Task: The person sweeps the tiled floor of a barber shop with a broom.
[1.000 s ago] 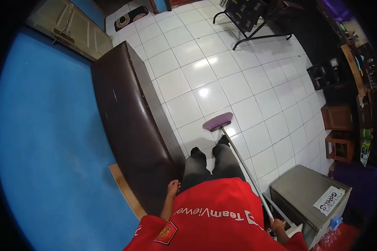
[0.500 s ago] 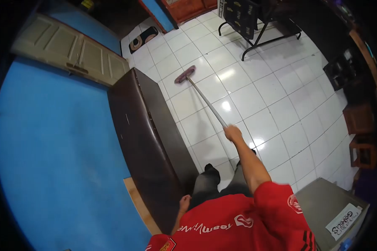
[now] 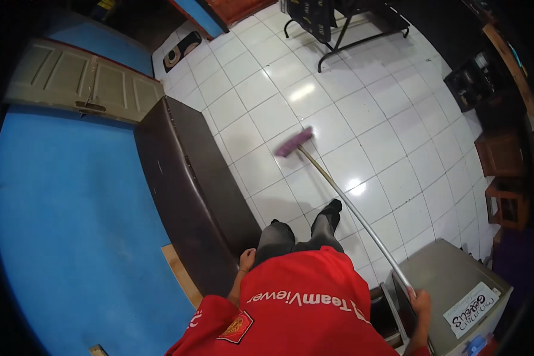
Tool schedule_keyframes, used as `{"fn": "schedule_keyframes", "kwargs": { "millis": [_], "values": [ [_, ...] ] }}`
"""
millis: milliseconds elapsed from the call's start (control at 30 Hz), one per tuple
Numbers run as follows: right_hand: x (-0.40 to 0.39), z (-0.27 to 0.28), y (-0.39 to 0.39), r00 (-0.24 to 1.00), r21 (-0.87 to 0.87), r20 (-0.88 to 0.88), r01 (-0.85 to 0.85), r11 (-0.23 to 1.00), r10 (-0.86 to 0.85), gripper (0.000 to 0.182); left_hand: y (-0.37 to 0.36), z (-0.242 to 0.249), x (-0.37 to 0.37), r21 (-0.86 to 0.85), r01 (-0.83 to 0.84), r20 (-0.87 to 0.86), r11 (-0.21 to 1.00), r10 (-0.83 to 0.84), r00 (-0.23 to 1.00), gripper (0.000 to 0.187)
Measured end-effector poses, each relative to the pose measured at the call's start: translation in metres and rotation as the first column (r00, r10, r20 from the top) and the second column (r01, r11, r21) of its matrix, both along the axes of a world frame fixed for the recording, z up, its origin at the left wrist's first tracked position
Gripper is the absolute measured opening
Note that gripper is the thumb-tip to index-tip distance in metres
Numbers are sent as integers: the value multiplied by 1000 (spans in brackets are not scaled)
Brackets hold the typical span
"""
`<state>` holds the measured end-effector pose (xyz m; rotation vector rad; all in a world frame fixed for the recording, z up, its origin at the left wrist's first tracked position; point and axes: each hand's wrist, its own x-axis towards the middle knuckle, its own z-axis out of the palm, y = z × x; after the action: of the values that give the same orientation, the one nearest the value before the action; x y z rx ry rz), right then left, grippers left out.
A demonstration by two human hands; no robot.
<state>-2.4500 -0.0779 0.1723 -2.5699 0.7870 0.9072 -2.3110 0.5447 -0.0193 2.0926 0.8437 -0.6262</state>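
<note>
My right hand [image 3: 420, 301] is closed around the upper end of a broom's silver handle [image 3: 374, 237], out at my right side beside a grey cabinet. The handle slants away to the left, turning tan near the bottom. Its wide purple broom head [image 3: 295, 142] rests on the white tiles ahead of my feet, slightly blurred. Whether it has bristles I cannot make out. My left hand [image 3: 247, 258] hangs by my left hip, fingers curled with nothing visible in them, close to a dark brown padded sofa [image 3: 184, 172].
A grey cabinet [image 3: 442, 267] with a handwritten sign stands at my right. Wooden stools [image 3: 507, 204] line the right side. Ahead is a black metal-legged stand [image 3: 338, 44]. A patterned mat [image 3: 182, 52] lies by the doorway, and a blue wall [image 3: 71, 207] runs along the left.
The broom head has come back toward me and to the right across the tiles. My right hand has drawn back to my right side, and my right foot shows further forward.
</note>
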Motion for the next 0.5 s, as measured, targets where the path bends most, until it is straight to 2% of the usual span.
{"fn": "schedule_keyframes", "kwargs": {
  "millis": [33, 67, 100, 133, 167, 233, 267, 300, 333, 400, 433, 467, 500],
  "values": [
    [-25, 10, -20, 993, -9, -121, 16, 1000, -17, 65, -5, 1, 6, -46, -69, -39, 997, 67, 997, 30],
    [-41, 7, -31, 992, -11, -127, 27, 1000, -28, 65, -10, 2, 11, -89, -139, -79, 986, 132, 988, 30],
    [-52, -1, -38, 971, -90, -237, -6, 996, -15, 67, -11, -4, 13, -65, -67, 22, 996, 68, 997, 30],
    [-61, -12, -44, 939, -162, -344, -49, 986, -10, 68, -10, -9, 15, -65, -57, 21, 996, 59, 998, 30],
    [-55, -17, -41, 939, -161, -345, -41, 986, -17, 68, -10, -12, 17, -80, -40, 41, 996, 43, 998, 30],
    [-19, -28, -32, 931, -44, -358, 62, 997, -74, 72, -24, -12, 25, -98, -29, 68, 995, 36, 997, 30],
    [-8, -59, -28, 936, -35, -348, 37, 999, -47, 73, -32, -7, 31, -87, -69, 44, 994, 73, 996, 30],
    [35, -57, -9, 937, 33, -349, 30, 999, -16, 72, -38, -4, 39, -76, -107, 23, 991, 109, 994, 29],
    [41, -107, -2, 977, 41, -198, -75, 996, 82, 70, -43, -4, 46, -76, -109, 27, 991, 111, 993, 29],
    [97, -197, 24, 955, 204, -96, -255, 945, 279, 67, -54, -9, 52, -309, -332, -7, 891, 347, 938, 29],
    [152, -212, 52, 958, 204, -62, -264, 943, 281, 70, -64, -8, 58, -315, -343, -2, 885, 360, 933, 29],
    [213, -211, 84, 988, 226, -58, -125, 966, 142, 74, -75, -2, 67, -301, -323, -19, 897, 333, 943, 29],
    [268, -210, 116, 985, 271, -37, -154, 950, 170, 75, -81, 5, 76, -280, -292, -34, 914, 295, 955, 28]
  ]
}}
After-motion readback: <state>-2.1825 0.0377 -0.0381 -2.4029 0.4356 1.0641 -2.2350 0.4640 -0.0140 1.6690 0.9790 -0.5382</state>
